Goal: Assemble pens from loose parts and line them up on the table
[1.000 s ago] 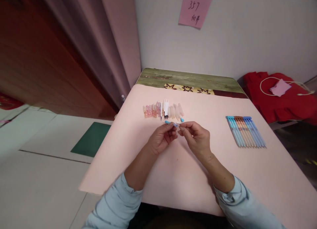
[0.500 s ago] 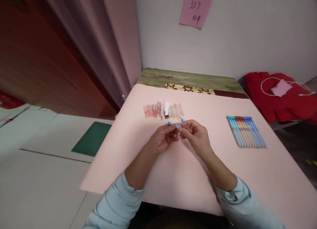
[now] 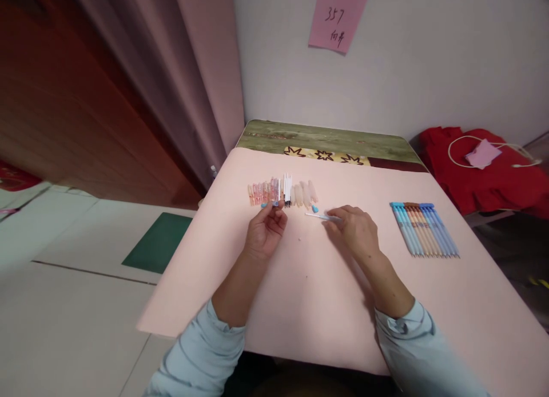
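Note:
My left hand (image 3: 265, 235) is up at the row of small pen parts (image 3: 281, 193) on the pink table (image 3: 309, 294). Its fingers pinch a small blue piece (image 3: 269, 204) at the row's front edge. My right hand (image 3: 355, 231) lies to the right, fingers closed on a thin pen refill tube (image 3: 319, 215) that rests along the table and points left. A small blue cap (image 3: 315, 209) lies just behind the tube's tip.
A row of several assembled blue and orange pens (image 3: 424, 228) lies at the table's right. Behind the table are a green board (image 3: 326, 138), a grey wall with a pink note (image 3: 338, 16), a curtain at left, and red cloth (image 3: 484, 171) with a white cord at right.
My hands were together over the table's middle with the blue piece and tube between them. They have parted: left up to the row of parts, right outward with the tube.

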Tool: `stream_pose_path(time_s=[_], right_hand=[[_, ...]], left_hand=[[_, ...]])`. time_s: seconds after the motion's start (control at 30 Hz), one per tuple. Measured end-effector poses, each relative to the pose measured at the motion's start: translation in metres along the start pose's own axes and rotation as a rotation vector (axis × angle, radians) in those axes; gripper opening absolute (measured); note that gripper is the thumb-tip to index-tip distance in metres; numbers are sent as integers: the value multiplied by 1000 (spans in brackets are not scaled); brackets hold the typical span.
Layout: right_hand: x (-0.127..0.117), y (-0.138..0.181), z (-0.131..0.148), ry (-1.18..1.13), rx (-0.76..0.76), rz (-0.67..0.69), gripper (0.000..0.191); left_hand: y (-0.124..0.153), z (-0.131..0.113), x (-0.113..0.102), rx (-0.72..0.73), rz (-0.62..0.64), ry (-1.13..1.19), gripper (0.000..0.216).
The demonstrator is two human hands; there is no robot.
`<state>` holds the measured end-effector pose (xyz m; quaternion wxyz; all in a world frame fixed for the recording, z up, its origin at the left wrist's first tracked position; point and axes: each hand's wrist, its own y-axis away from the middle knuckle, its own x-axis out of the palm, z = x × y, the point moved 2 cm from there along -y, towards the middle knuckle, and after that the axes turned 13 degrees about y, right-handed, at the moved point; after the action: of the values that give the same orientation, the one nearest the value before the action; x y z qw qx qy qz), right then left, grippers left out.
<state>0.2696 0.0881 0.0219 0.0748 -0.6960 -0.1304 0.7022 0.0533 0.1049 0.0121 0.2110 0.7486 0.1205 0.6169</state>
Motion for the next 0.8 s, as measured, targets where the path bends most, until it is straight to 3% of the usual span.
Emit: stream_pose_path(time_s=[0.17,0.3,0.43,0.57,0.8], right_hand=[[4,-2,-1,14,-10,33,15],[-5,0,7,-262,37,64,14],[-19,8,27,-511,-62,-43,14],[-25,14,41,-512,-141,-156,14],[-21,14,42,-434,-128,-199,14]], left_hand=[[-3,1,-2,42,-14,-13,13],[-4,4,-5,59,-22,-66,9],[-5,8,-10,35,26,-107,11],[-4,10,-12,9,76,-147,15],[2,14,-9,4,175,-310,19]])
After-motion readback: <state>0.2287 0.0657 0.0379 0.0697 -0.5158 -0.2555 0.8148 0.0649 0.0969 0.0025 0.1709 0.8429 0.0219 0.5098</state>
